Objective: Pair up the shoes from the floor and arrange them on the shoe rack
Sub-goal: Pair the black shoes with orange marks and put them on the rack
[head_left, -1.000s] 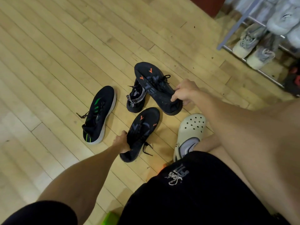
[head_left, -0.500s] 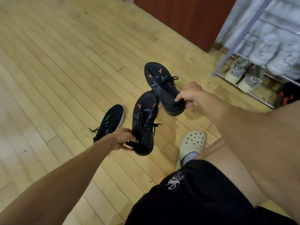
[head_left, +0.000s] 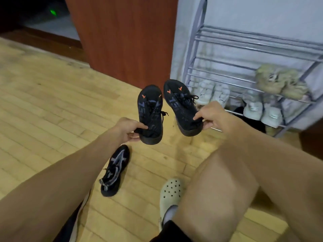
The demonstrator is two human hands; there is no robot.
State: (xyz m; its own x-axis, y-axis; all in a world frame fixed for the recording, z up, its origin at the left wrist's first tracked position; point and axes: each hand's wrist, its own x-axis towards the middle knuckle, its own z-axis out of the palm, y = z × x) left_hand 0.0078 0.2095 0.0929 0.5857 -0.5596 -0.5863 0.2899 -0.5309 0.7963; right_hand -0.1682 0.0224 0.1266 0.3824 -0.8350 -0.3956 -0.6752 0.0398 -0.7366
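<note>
Two matching black sneakers with orange marks are held up in the air, toes pointing away. My left hand (head_left: 128,129) pinches the heel of the left sneaker (head_left: 150,110). My right hand (head_left: 212,115) pinches the heel of the right sneaker (head_left: 181,105). They hang side by side, slightly apart, in front of the grey metal shoe rack (head_left: 244,42). A third black sneaker with grey stripes (head_left: 115,170) lies on the wooden floor below my left forearm.
The rack holds pale sneakers (head_left: 212,92) on its lowest tier, more pale ones (head_left: 262,109) beside them, and a beige pair (head_left: 279,81) one tier up; the upper bars are bare. A red-brown cabinet (head_left: 125,35) stands left of the rack. My foot wears a cream clog (head_left: 170,193).
Both hands have lifted the two sneakers and carried them toward the rack. The view swung up and right, so the rack now fills the right side; the green-marked sneaker is out of view.
</note>
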